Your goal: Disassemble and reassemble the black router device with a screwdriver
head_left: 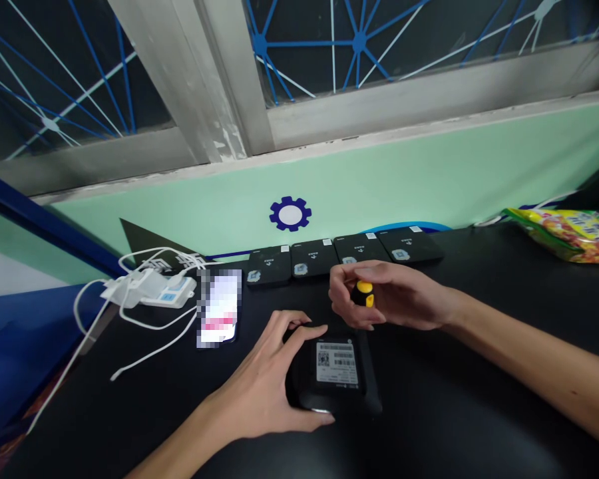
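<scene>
A black box-shaped device with a white barcode label on its upper face lies on the black table. My left hand grips it from the left side, thumb along the near edge and fingers over the far edge. Above its far right corner, my right hand is closed around a screwdriver with a yellow and black handle, whose end points toward me. The screwdriver's shaft and tip are hidden by the fingers and handle.
Several flat black boxes stand in a row along the wall. To the left are a lit phone and a white power strip with loose white cables. A yellow-green snack bag lies at the far right.
</scene>
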Motion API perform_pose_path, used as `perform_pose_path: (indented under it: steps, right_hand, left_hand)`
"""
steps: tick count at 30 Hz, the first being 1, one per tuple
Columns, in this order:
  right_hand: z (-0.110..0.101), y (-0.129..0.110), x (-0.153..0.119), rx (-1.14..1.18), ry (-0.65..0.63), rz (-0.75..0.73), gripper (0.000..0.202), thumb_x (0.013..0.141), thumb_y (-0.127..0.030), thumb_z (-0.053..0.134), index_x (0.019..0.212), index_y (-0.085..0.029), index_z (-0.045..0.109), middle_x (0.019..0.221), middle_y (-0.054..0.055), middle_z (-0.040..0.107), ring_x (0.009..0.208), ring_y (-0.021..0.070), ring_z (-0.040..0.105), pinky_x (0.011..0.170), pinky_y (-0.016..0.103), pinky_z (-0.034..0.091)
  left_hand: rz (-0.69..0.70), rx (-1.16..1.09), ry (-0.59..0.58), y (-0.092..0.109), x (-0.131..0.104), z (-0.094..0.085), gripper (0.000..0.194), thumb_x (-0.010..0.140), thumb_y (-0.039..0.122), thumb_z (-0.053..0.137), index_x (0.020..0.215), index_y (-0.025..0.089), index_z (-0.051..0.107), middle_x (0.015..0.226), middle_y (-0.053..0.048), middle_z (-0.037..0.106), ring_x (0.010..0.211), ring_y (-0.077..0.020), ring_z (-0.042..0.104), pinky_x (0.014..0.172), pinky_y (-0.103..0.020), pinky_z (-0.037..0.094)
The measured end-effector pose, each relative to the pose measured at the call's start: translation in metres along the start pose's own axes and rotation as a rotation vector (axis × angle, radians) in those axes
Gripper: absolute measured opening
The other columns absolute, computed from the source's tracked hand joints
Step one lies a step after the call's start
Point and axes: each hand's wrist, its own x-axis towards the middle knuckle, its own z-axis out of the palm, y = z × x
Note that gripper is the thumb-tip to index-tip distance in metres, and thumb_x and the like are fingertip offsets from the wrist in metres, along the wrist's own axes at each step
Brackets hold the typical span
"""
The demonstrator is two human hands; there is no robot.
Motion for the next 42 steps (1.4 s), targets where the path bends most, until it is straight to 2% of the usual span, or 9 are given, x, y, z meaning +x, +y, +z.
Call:
perform_pose_path:
  steps: [5,10,15,19,22,25,29,36,42]
  right_hand:
    - [-0.004,-0.002,-0.002,-0.017,-0.013,-0.001,0.034,0.109,-0.038,0.064,0.089,-0.011,0.073,0.078,0.005,0.061,0.068,0.0159,0.057,0.066,0.027,0.044]
    - [-0.006,-0.002,-0.002,-0.033,0.024,-0.025,0.026,0.101,-0.036,0.080,0.091,-0.014,0.069,0.091,0.004,0.067,0.077,0.0149,0.065,0.077,0.027,0.050]
    - [-0.003,-0.001,-0.003,-0.042,0.054,-0.037,0.031,0.096,-0.031,0.086,0.093,-0.019,0.058,0.084,0.001,0.068,0.072,0.0149,0.066,0.072,0.027,0.049]
    - [0.005,0.001,-0.003,-0.034,0.039,-0.015,0.028,0.100,-0.032,0.082,0.096,-0.020,0.057,0.074,-0.002,0.064,0.059,0.0112,0.051,0.061,0.024,0.040]
    - [0.007,0.001,-0.002,-0.018,0.024,-0.011,0.025,0.108,-0.042,0.066,0.103,-0.017,0.064,0.071,-0.002,0.058,0.060,0.0127,0.044,0.061,0.026,0.037]
    - [0.005,0.000,-0.001,-0.018,0.020,-0.021,0.035,0.111,-0.039,0.056,0.098,-0.011,0.073,0.076,0.003,0.059,0.065,0.0151,0.051,0.066,0.028,0.043]
    - [-0.001,0.000,0.000,-0.021,0.031,-0.030,0.027,0.106,-0.034,0.069,0.092,-0.011,0.073,0.090,0.006,0.066,0.075,0.0159,0.061,0.075,0.028,0.051]
    - [-0.002,0.001,-0.001,-0.020,0.013,-0.051,0.025,0.099,-0.028,0.080,0.092,-0.020,0.057,0.092,0.004,0.070,0.078,0.0180,0.071,0.076,0.030,0.054]
    - [0.002,-0.001,-0.002,-0.014,-0.016,-0.044,0.015,0.106,-0.030,0.069,0.101,-0.019,0.060,0.075,-0.002,0.061,0.057,0.0112,0.045,0.060,0.025,0.038]
  left_hand:
    - [-0.020,-0.003,-0.017,0.002,0.001,-0.002,0.111,0.070,0.042,0.104,0.162,0.038,0.043,0.155,-0.013,0.039,0.147,-0.0443,0.045,0.117,-0.070,0.051]
    - [-0.020,0.002,-0.026,0.004,0.002,-0.003,0.111,0.070,0.042,0.104,0.162,0.038,0.042,0.154,-0.012,0.038,0.146,-0.0432,0.045,0.118,-0.070,0.050]
    - [0.004,-0.002,-0.006,0.000,0.002,0.000,0.114,0.069,0.043,0.104,0.164,0.038,0.041,0.155,-0.013,0.036,0.148,-0.0432,0.043,0.120,-0.070,0.049]
    - [-0.003,0.001,-0.006,-0.001,0.001,0.001,0.114,0.068,0.043,0.104,0.164,0.037,0.043,0.155,-0.013,0.037,0.147,-0.0428,0.044,0.121,-0.068,0.049]
    - [-0.013,-0.001,-0.007,-0.001,0.000,0.001,0.114,0.068,0.044,0.104,0.164,0.038,0.043,0.155,-0.013,0.038,0.147,-0.0437,0.045,0.119,-0.069,0.051]
    - [-0.019,-0.005,-0.008,-0.001,0.000,0.001,0.112,0.069,0.046,0.104,0.163,0.039,0.043,0.156,-0.013,0.038,0.147,-0.0435,0.045,0.117,-0.068,0.053]
    - [-0.004,-0.005,0.001,0.001,0.001,0.000,0.112,0.068,0.044,0.104,0.163,0.038,0.045,0.154,-0.013,0.041,0.146,-0.0433,0.046,0.119,-0.069,0.051]
    - [-0.016,-0.023,-0.007,0.004,0.003,-0.003,0.110,0.067,0.042,0.105,0.161,0.037,0.048,0.153,-0.012,0.043,0.145,-0.0430,0.047,0.119,-0.069,0.051]
    - [-0.022,-0.007,-0.010,0.004,0.002,-0.003,0.111,0.068,0.040,0.105,0.162,0.039,0.046,0.154,-0.013,0.042,0.146,-0.0444,0.047,0.116,-0.069,0.054]
